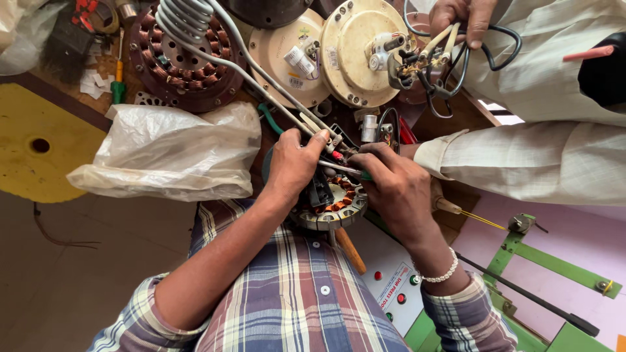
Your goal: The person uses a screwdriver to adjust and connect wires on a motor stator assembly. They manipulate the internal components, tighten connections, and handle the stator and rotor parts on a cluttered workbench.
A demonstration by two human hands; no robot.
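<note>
Working on the small motor stator (329, 205) that sits at the near middle of the bench, right against the person's chest, copper windings facing up. Left hand (293, 166) is curled narrow, fingertips pinching the white leads and red sleeve (336, 156) at the stator's far edge; thumb pressed against the grey coiled cable (261, 81) that runs off to the far left. Right hand (394, 189) is closed around a thin metal tool (342, 169), tip pointing left into the wire joint between both hands; can't tell if it's a screwdriver or a probe, the handle is hidden in the fist. My read on doing this well: keep the left pinch just beside the joint so the leads don't twist, and bring the tool tip in shallow, so a slip goes off over the laminations and not into the copper enamel. Black terminal block (321, 191) sits touching the windings on the left side, so there's little clearance there. Stator looks propped rather than clamped, so press down lightly, not sideways. A second person's hand (456, 19) at far right is holding a bundle of black and white wires (437, 65) beside a cream motor cover (357, 52), well apart from this work. Crumpled plastic bag (169, 153) lies left, near the left wrist; worth keeping it clear of the leads.
</note>
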